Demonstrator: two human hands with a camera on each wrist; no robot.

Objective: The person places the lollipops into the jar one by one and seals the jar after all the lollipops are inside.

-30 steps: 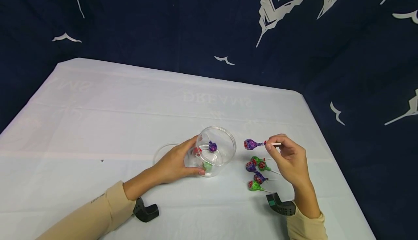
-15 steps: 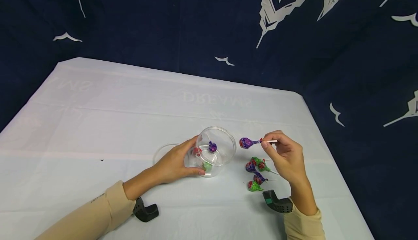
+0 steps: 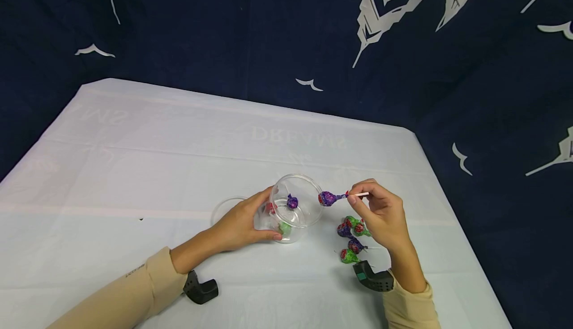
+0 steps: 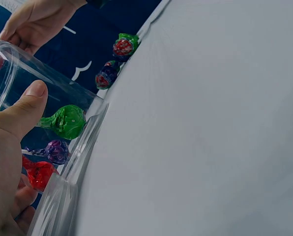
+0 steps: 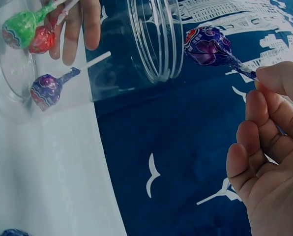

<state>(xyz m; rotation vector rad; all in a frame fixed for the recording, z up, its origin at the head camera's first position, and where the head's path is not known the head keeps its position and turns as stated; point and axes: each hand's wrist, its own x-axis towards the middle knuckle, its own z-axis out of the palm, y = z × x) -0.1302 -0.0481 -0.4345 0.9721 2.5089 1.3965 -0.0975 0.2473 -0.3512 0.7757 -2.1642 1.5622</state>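
Note:
My left hand [image 3: 239,227] grips a clear plastic jar [image 3: 309,218] from its left side, thumb in front. Three wrapped lollipops lie inside near the base: a green one [image 4: 68,122], a purple one [image 5: 46,92] and a red one [image 4: 40,174]. Between thumb and fingertips, my right hand [image 3: 380,214] pinches the stick of another purple lollipop [image 5: 208,46]. Its wrapped head points left, right at the jar's rim [image 5: 173,42]. Below the right hand, several green and purple lollipops [image 3: 349,255] form a loose cluster on the table.
A clear round lid [image 3: 215,211] lies on the white-covered table [image 3: 179,179], partly hidden behind my left hand. A dark blue cloth with white prints [image 3: 201,30] hangs behind the table. A small dark speck [image 3: 141,219] shows at left.
My right hand has moved left with the purple lollipop, from a gap away up to the jar's rim. My left hand and the jar have stayed in place.

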